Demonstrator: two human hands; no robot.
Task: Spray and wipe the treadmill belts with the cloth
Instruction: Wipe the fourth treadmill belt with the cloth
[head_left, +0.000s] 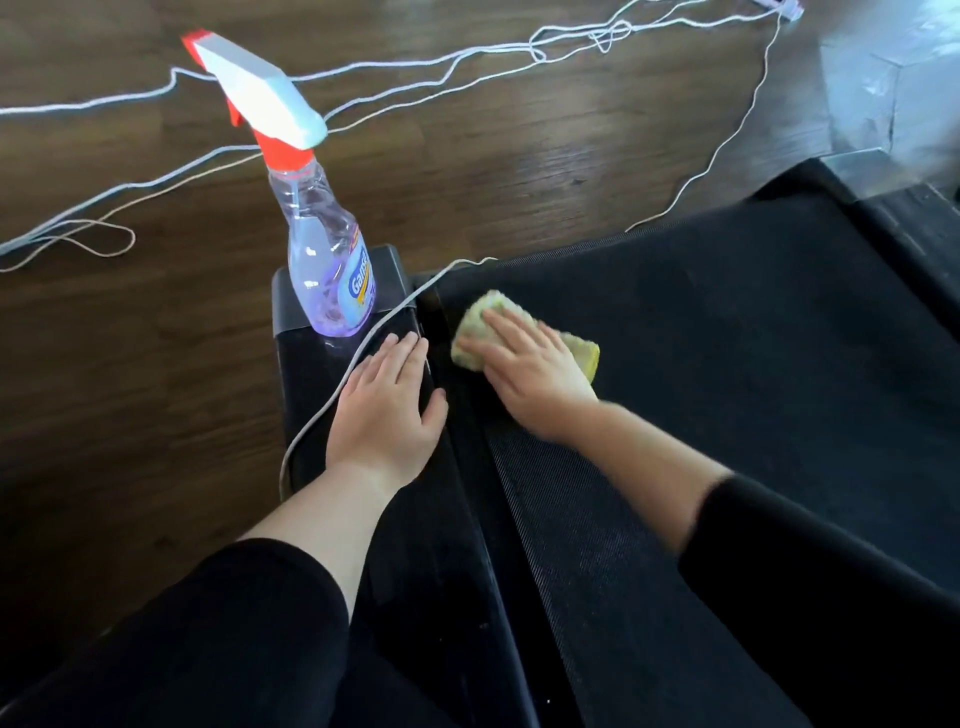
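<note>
Right hand (530, 374), fingers extended and close together, pressed flat on a yellow-green cloth (475, 325), which lies on the near-left part of the black treadmill belt (727, 338); the hand is slightly blurred. Left hand (387, 410), fingers straight and lightly spread, palm down and holding nothing, resting on the black side rail (415, 519) just left of the right hand. Both forearms wear black sleeves (249, 623). A white cable (384, 319) crosses the rail along the outer edge of the left hand and passes beyond the cloth. A clear spray bottle (324, 260) with purple liquid and an orange-and-white trigger head stands upright at the rail's far end, beyond the left fingertips. Further white cables lie loose on the dark wooden floor (130, 364) left of and beyond both hands.
</note>
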